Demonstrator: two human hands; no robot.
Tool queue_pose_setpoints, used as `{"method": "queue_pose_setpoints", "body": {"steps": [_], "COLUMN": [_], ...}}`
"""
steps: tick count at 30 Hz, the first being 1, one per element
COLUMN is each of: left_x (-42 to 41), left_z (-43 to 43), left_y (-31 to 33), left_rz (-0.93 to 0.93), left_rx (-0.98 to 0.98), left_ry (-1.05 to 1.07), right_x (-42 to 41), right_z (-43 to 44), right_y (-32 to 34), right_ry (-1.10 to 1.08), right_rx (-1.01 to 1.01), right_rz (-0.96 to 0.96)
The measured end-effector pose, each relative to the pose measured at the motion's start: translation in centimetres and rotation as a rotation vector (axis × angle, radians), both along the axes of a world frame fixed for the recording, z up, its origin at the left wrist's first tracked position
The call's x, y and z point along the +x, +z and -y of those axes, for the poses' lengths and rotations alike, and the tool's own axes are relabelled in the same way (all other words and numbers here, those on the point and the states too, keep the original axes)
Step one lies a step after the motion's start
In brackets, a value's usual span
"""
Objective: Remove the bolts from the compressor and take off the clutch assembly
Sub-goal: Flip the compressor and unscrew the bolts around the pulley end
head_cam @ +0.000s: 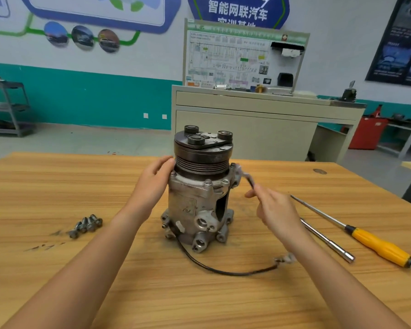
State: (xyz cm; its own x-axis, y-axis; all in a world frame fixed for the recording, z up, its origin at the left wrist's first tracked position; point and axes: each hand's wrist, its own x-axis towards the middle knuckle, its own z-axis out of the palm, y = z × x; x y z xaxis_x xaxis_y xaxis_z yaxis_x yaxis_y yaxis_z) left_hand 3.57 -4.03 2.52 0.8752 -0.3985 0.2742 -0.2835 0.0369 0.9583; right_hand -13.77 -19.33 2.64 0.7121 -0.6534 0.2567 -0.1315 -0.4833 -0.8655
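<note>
Lower left of the frame, a cluster of loose bolts [86,225] lies on the bench [57,186] — part of the job apparently done. At centre the compressor [190,205] stands upright, long axis vertical, clutch assembly [203,148] still on top. The left hand [157,176] curls round its upper body; the right hand [278,210] grips a blurred wrench [244,176] at a shoulder bolt — more to undo, it seems. A screwdriver [365,238] lies at right.

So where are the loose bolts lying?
In the head view, the loose bolts lie clustered on the wooden table, left of the compressor.
</note>
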Motion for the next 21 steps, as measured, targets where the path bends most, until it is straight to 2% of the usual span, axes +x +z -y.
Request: {"method": "queue_pose_setpoints", "body": {"steps": [3,6,9,14,17,21], "left_x": [0.2,0.0,-1.1,-3.6,-4.5,-4.1], "left_z": [0.4,0.4,0.0,-1.8,-2.0,-1.7], "left_y": [-0.3,-0.3,-0.4,-1.6,-2.0,-1.9], "left_rz": [-0.062,-0.032,0.058,0.234,0.245,0.26], "left_rx": [-0.04,-0.062,-0.061,-0.024,-0.021,0.016], "left_ry": [0.041,0.13,0.221,0.326,0.325,0.311], "right_x": [-1.8,-2.6,-3.0,-2.6,-1.2,-0.6], "right_z": [-2.1,-3.2,-3.8,-4.8,-4.6,-3.1], "right_y": [0.6,2.1,3.6,5.7,7.4,7.9], "right_ry": [0.111,0.077,0.019,-0.126,-0.149,-0.14], "right_rx": [-0.346,-0.567,-0.751,-1.312,-1.412,-1.398], "right_rz": [-0.02,-0.085,-0.244,-0.57,-0.703,-0.777]}}
